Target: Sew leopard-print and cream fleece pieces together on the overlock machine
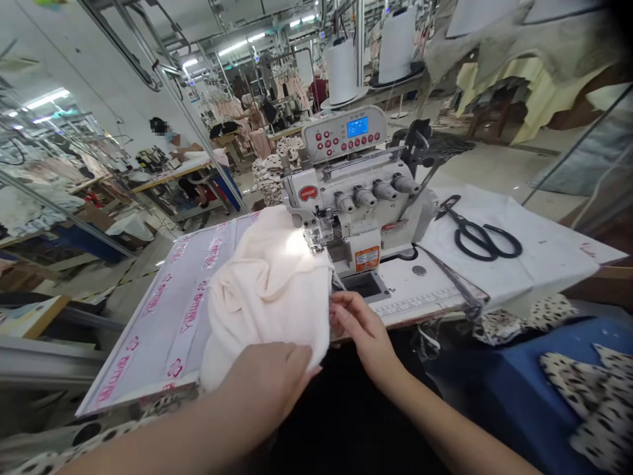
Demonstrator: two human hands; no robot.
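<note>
A cream, fluffy piece of fabric point(277, 297) lies bunched on the table, its far edge under the lit needle area of a white overlock sewing machine point(316, 191). My left hand point(270, 379) grips the near edge of this fabric, thumb on top and fingers curled beneath. At the fabric's right edge, just in front of the machine, my right hand point(359, 326) has its fingers curled and pinched together; the fingertips touch the edge, partly hidden by it.
Black scissors point(482, 241) lie on the white table right of the machine. Spotted fabric point(588, 389) rests on a blue surface point(519, 369) at lower right. Thread cones point(341, 72) stand behind the machine. A co-worker point(173, 142) sits at another station at left.
</note>
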